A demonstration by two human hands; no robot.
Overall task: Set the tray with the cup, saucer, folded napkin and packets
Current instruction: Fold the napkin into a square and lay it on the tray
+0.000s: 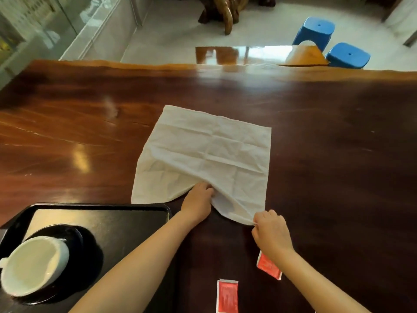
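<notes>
A glossy red packet [227, 295] lies flat on the polished dark wood table [338, 154], and a second packet [268, 266] is partly hidden under the right wrist. The white cup [33, 266] sits on a round black saucer [90, 251] in the black tray [126, 213]. Beyond, the creased white napkin [203, 150] is spread open. The left hand [198, 203] bunches its near edge, and the right hand [270, 231] pinches its near corner.
</notes>
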